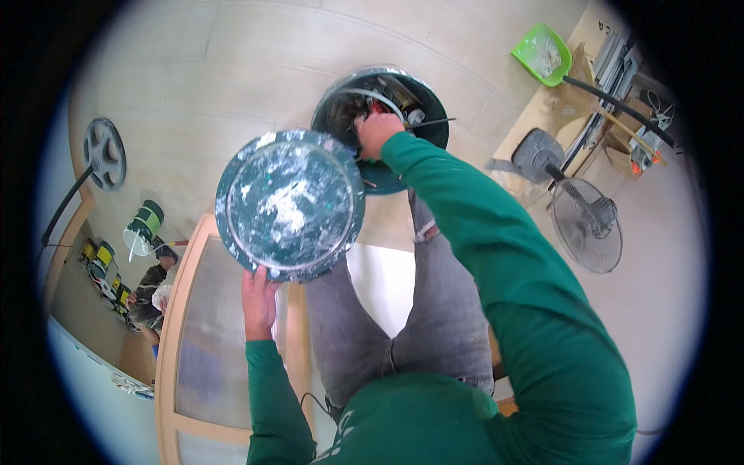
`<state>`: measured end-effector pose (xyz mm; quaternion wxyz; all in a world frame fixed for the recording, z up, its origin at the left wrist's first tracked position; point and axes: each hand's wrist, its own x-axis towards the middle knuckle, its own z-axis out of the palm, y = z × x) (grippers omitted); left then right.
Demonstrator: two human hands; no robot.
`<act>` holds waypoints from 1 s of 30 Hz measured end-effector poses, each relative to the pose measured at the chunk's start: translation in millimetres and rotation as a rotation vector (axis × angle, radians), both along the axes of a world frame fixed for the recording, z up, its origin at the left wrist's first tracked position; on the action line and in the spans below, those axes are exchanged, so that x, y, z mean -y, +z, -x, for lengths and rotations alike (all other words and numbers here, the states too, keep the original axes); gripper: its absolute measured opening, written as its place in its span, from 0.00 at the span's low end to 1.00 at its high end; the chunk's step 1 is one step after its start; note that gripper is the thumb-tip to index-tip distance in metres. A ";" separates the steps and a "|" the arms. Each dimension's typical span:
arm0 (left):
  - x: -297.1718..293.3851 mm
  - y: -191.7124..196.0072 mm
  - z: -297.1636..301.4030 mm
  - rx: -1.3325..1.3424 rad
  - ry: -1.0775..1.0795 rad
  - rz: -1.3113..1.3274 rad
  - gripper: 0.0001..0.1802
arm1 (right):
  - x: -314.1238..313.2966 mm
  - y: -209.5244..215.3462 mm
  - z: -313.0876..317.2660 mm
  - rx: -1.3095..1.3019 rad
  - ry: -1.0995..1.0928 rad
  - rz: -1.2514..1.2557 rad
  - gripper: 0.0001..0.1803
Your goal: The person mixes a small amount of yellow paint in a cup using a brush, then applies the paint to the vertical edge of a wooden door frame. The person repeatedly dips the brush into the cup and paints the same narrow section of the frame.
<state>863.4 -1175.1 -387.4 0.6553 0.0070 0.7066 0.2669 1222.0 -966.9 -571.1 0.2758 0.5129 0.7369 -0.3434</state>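
Observation:
My left hand (259, 302) grips the near rim of a round dark-green lid (256, 182), which is smeared with white. The lid is held up in front of me and covers the near left part of a dark-green bucket (439, 132). My right hand (378, 133) reaches into that bucket, its fingers curled downward among the contents; what they hold, if anything, is hidden. Inside the bucket lie a small bottle with a white cap (415, 117), something red beside my hand, and other items I cannot make out. A thin dark rod (434, 122) sticks out over the right rim.
A wooden-framed door panel (186, 333) stands at left, with a person (151, 291) beyond it. Also at left are a grey round base with a pole (105, 155) and a green-and-black bucket (145, 222). At right are a fan (587, 221) and a green dustpan (544, 56).

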 end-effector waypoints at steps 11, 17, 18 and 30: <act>-80.8 -140.9 -129.7 -0.023 -0.361 -0.028 0.19 | 73.9 62.5 -137.8 -0.315 -1.117 -0.065 0.30; -76.0 -153.4 -192.7 -0.895 -0.835 -0.071 0.21 | 73.1 45.0 -128.3 0.038 -0.892 -0.054 0.26; -72.2 -154.8 -190.8 -0.899 -0.832 -0.080 0.20 | 71.1 46.7 -126.5 0.027 -0.856 -0.057 0.26; -92.5 -160.2 -147.2 -0.737 -1.122 -0.078 0.33 | 69.0 48.0 -130.8 -0.064 -0.899 -0.100 0.31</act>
